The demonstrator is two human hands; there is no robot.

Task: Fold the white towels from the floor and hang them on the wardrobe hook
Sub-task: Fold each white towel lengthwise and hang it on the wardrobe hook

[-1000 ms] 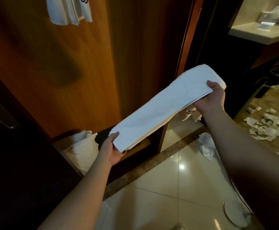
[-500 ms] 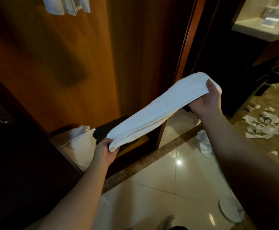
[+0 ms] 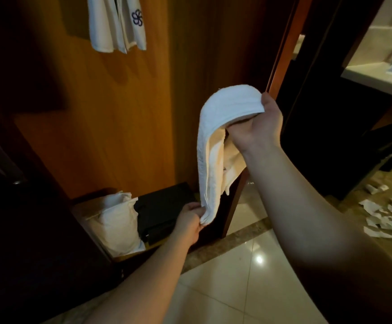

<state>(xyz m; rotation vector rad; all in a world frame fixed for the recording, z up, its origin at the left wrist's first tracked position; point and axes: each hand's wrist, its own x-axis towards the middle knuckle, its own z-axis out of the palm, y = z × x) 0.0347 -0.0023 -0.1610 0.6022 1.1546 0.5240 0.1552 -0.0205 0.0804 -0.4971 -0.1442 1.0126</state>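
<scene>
Head view, towel: a white terry towel folded into a long strip (image 3: pixel 210 146) is held at frame centre, hanging almost vertical from its upper end.
Right hand (image 3: pixel 258 125): fingers are curled under the upper end, thumb on top; the cloth is draped over them.
Left hand (image 3: pixel 189 222): the lower end is pinched between thumb and fingers, lower centre.
Change: a second ago the strip was stretched taut on a diagonal; now the right end has been raised and slack is seen.
Meaning: the fold is judged done; hanging is judged next.
Upper left: white monogrammed towels already hanging (image 3: pixel 118 24) on the orange-brown wooden wardrobe panel (image 3: pixel 97 113); the hook itself is not seen.
Right edge: torn white paper scraps (image 3: pixel 382 218) lie on the floor.
</scene>
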